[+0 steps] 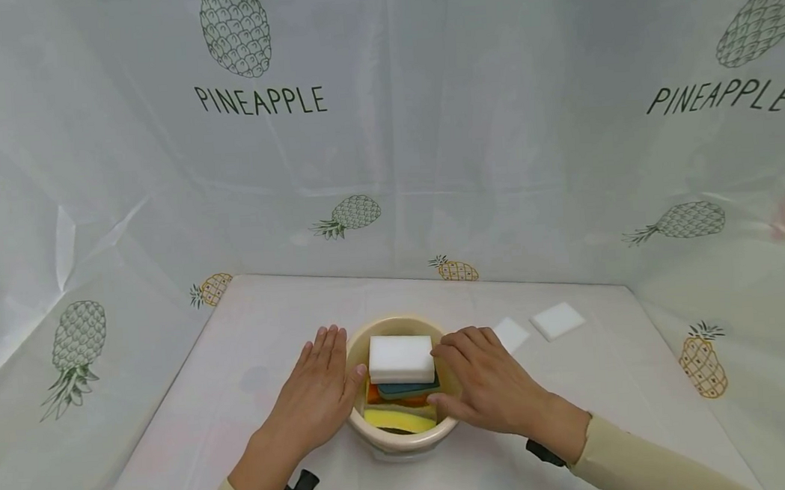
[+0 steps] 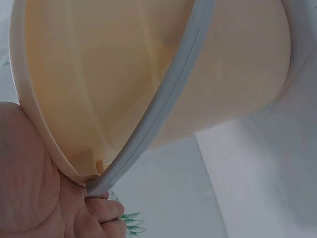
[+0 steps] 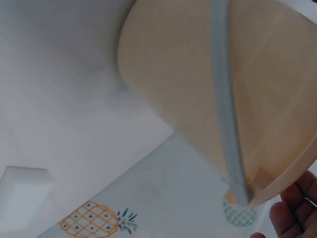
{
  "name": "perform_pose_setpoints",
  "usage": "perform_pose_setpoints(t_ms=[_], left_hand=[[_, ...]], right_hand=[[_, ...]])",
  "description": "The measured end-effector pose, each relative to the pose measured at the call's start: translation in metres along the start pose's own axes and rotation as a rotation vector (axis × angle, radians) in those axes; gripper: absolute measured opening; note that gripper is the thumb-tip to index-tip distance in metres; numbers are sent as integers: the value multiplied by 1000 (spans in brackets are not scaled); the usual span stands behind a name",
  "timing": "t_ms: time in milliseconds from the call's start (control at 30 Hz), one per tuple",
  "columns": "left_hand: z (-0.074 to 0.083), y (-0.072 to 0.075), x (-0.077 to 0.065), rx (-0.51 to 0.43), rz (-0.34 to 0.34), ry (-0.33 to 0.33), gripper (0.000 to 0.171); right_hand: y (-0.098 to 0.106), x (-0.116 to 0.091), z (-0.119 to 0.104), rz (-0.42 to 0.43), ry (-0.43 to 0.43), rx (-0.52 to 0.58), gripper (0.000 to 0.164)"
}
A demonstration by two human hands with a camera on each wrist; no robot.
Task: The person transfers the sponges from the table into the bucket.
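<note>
A cream bucket (image 1: 405,443) stands on the table between both hands, its grey handle (image 2: 158,104) hanging down in the wrist views. On top inside lies a white sponge block (image 1: 401,358), above a blue-green sponge (image 1: 408,389), something orange (image 1: 373,394) and a yellow sponge (image 1: 399,421). My left hand (image 1: 317,399) rests against the rim's left side, fingers straight and thumb over the edge. Across from it, my right hand (image 1: 491,381) lies over the right rim with loosely bent fingers; its fingertips are close to the white block, and whether they touch it I cannot tell.
Two white sponge pieces lie on the table right of the bucket: one (image 1: 510,335) partly behind my right hand, another (image 1: 557,320) farther right. A pineapple-printed sheet (image 1: 495,156) hangs behind the table (image 1: 268,305) and along its sides.
</note>
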State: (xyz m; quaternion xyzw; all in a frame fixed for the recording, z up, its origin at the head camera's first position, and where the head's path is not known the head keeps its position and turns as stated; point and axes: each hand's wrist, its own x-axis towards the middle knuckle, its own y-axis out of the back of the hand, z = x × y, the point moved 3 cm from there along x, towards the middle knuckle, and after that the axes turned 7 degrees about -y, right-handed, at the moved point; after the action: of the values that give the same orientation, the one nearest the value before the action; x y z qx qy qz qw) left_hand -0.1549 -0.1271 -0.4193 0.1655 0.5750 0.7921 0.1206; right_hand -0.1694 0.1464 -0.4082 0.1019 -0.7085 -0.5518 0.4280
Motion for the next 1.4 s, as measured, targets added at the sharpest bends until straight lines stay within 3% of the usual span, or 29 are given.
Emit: perform_pose_setpoints(t_ms=[233,433,567,667,867,1067,1400], left_hand=[[1,1,-1,-3,4,4,75],[0,0,-1,-6,9,-2,75],[0,0,-1,-2,9,0,75],[0,-1,-1,-6,8,1,75],[0,-1,-1,-17,4,2,75],[0,-1,-1,-20,3,8,76],[0,-1,-2,-27,6,12,76]], right_hand=[[0,-5,30,78,-47,-85,54],[8,-9,68,131,-87,-161,63],[10,-14,99,125,-106,-210,54],[9,-22,119,84,-105,-249,48],[-3,-36,146,-16,-106,-343,64],[-16,-47,157,-93,-120,-379,67],[-41,-62,170,-305,-92,-445,70]])
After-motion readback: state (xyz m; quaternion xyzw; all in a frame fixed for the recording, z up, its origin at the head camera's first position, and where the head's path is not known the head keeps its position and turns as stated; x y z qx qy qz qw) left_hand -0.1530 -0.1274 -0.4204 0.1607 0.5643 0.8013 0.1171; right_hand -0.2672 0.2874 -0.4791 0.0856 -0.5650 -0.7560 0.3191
